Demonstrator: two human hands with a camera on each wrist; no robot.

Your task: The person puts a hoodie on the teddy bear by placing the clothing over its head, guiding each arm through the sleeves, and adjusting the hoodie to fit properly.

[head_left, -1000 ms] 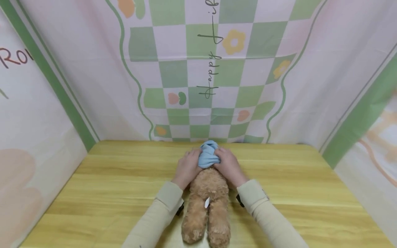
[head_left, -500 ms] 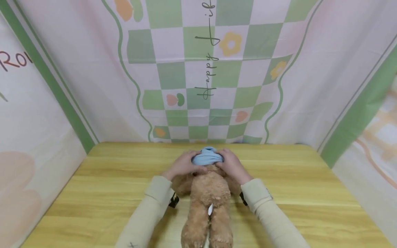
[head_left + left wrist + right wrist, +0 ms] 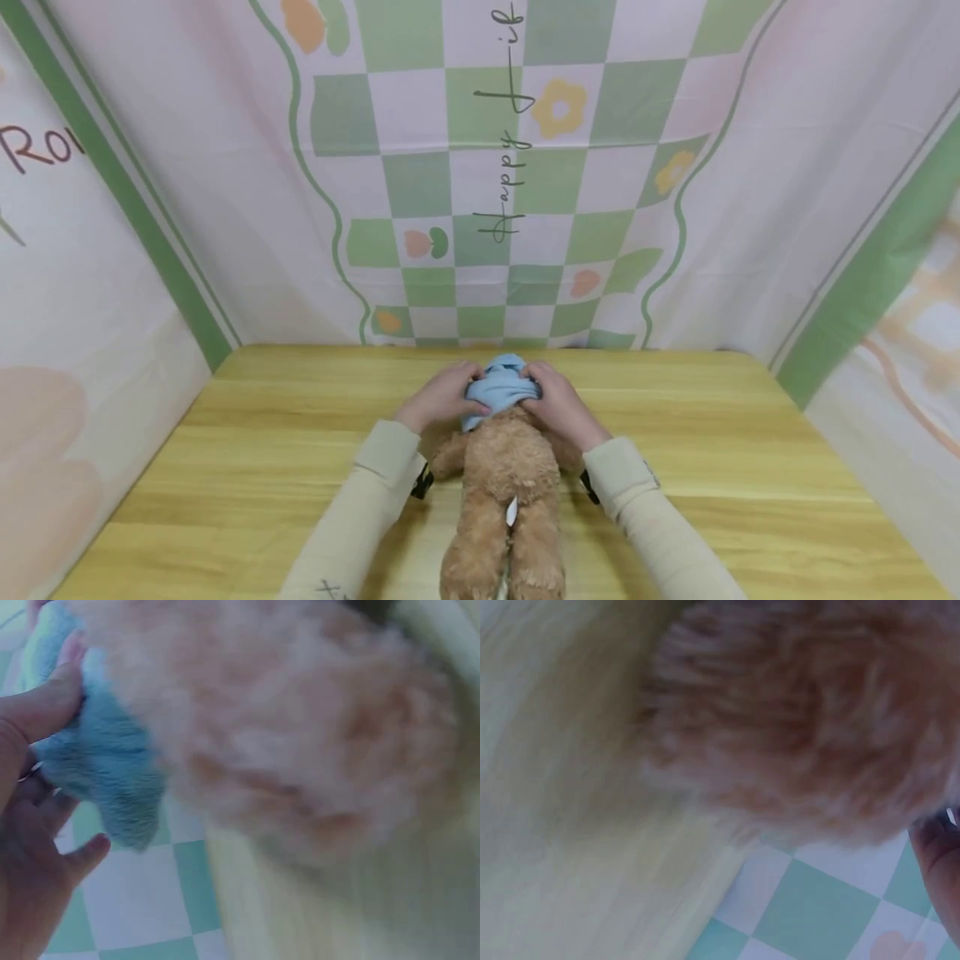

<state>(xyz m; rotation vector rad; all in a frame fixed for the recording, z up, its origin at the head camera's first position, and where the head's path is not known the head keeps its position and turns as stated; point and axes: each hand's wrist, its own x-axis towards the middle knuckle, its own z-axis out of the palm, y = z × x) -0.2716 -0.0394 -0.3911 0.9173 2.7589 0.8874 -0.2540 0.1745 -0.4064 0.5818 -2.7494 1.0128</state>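
Observation:
A brown plush toy (image 3: 512, 460) lies on the table, legs toward me, a white tag between them. Light-blue cloth (image 3: 501, 387), perhaps a small garment, is bunched over its head end, which is hidden. My left hand (image 3: 444, 397) pinches the cloth's left side between thumb and fingers. On the right side my right hand (image 3: 558, 406) grips it likewise. In the left wrist view, fuzzy blue cloth (image 3: 124, 776) hangs from the left hand (image 3: 34, 877) beside blurred fur (image 3: 300, 727). The right wrist view shows mostly fur (image 3: 802, 720) and part of the right hand (image 3: 941, 870).
The wooden table (image 3: 720, 467) meets a checked green-and-white curtain (image 3: 480, 192) at its back edge, just behind the cloth. Printed curtains also stand on the left (image 3: 82, 333) and right (image 3: 892, 333).
Both hands have spread wider and shifted slightly toward me, stretching the blue cloth over the toy's head end. Its left part now hangs lower, and the toy's left-side arm shows more.

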